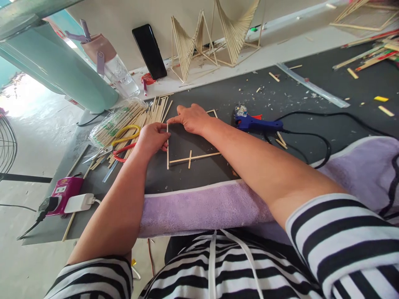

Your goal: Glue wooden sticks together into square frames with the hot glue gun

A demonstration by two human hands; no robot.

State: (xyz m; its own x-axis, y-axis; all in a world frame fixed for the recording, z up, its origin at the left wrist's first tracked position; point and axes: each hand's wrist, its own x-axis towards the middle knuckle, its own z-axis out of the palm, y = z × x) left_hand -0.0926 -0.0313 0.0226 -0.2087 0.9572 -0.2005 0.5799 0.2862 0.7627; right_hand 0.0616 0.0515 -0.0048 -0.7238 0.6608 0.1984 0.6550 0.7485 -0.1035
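Note:
My left hand (pixel 153 139) is closed on a thin wooden stick (pixel 168 151) that runs toward me on the dark mat. At that stick's far end, my right hand (pixel 191 118) presses down with a fingertip; its other fingers are curled, and what they hold, if anything, is hidden. A second wooden stick (pixel 204 157) lies crosswise near the first one's close end, with a short stick piece (pixel 190 159) across it. Beyond my right wrist a corner of joined sticks (pixel 213 112) shows; my forearm covers the side between.
Right of my hands lies a blue glue gun (pixel 258 123) with its cord. On the left are loose sticks (pixel 158 109), scissors (pixel 126 139) and a pink power socket (pixel 66 193). Stick models (pixel 193 50), a phone (pixel 149 52) and a bottle (pixel 115 68) stand behind. A purple towel (pixel 202 209) covers the front edge.

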